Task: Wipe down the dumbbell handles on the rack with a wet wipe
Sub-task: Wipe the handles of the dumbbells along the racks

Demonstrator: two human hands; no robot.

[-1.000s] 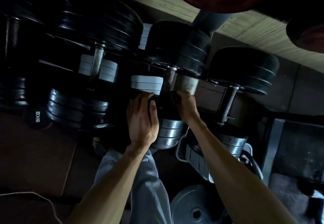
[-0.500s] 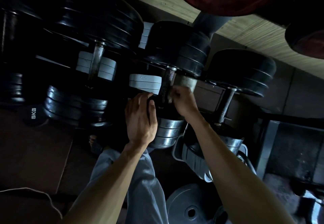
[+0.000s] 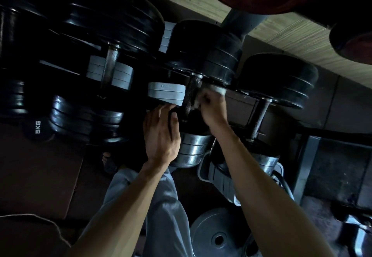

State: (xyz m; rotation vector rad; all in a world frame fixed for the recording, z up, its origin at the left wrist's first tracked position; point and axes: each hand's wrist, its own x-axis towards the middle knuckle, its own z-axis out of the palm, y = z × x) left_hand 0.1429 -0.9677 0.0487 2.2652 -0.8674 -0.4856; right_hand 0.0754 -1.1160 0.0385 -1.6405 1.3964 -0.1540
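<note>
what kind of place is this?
Most likely a gym's weight area: plate-loaded dumbbells on a rack, a loose weight plate on the floor, and a weight marked 5KG.

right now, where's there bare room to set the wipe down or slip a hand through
Bare floor mat lies left of the person's leg, below the 5KG plate. A narrow gap runs between the middle handle and the right dumbbell handle. Crowded: around the left hand and the right hand holding the wipe, and among the loose plates on the floor.
</note>
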